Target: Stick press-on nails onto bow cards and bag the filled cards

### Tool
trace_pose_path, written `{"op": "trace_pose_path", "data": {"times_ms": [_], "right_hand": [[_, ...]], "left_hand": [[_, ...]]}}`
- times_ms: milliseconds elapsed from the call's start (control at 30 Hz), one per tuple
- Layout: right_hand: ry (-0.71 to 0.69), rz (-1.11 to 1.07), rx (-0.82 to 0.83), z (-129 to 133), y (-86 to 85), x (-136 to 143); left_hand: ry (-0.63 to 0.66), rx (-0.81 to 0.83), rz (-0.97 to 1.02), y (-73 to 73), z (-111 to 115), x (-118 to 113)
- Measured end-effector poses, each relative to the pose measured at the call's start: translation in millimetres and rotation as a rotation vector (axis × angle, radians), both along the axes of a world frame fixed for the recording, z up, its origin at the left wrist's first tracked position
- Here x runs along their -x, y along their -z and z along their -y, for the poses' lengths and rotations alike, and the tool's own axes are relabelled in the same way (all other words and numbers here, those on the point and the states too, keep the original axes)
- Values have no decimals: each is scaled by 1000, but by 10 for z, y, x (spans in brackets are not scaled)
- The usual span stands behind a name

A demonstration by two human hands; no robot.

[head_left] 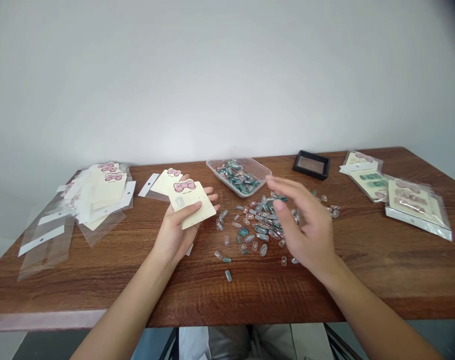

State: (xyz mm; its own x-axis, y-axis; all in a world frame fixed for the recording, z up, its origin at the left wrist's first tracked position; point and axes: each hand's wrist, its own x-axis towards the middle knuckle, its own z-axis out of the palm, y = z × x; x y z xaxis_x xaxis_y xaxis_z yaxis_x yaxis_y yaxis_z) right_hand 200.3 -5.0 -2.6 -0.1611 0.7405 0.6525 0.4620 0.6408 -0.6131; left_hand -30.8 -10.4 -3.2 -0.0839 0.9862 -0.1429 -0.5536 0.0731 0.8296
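Here, card (194,212): in the left hand, raised over the table, left of the loose nails. Bow-printed end points away from the person and slightly left; long axis runs from far left to near right. Printed face up; one pale nail (179,201) lies on it below the bow.
Left hand (176,230): palm up, part open; thumb pressed on the card's face, fingers beneath and spread past its right edge. Card gripped between them.
Right hand (310,230): released; thumb and forefinger parted, fingers loosely curved, pointing away and left. Positioned above the right side of the loose nails; the other fingers are partly hidden.
Loose nails (262,230): clear, pink and blue-green, scattered on the table between the hands, some under the right hand.
Tub (264,171): clear, filled with similar nails, beyond the loose nails.
Second card (166,183): flat, just beyond the left hand, with a clear sleeve.
Left stack (109,192): bow-printed cards and clear sleeves, overlapping.
Black tray (312,165): beyond the right hand, right of the tub.
Packed cards (415,202): in clear sleeves, at the right of the table (362,270).
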Motion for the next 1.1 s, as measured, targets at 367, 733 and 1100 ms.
{"op": "trace_pose_path", "data": {"times_ms": [367,733,1100], "right_hand": [[-268,661,220,-141,125,-198],[-331,724,340,-193,116,-383],[-270,724,253,-214,154,-288]], "left_hand": [[7,8,55,-26,20,21],[0,57,73,-46,24,1],[10,71,59,-70,39,-9]]}}
